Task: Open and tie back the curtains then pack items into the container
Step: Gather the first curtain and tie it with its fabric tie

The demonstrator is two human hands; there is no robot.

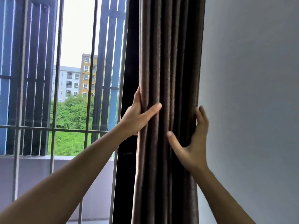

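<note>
Head view | curtain (168, 78) bunched, long axis vertical | left hand (137, 117), right hand (194, 143) clasp its sides

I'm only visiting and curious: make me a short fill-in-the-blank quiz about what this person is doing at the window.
1. Both hands are gathering the dark brown ____ into a bundle.
2. The left hand grips the bundle's edge on the ____ side.
3. The right hand holds the edge next to the grey ____.
4. Beyond the metal bars stand trees and apartment ____.

Missing words: curtain; window; wall; buildings
</note>
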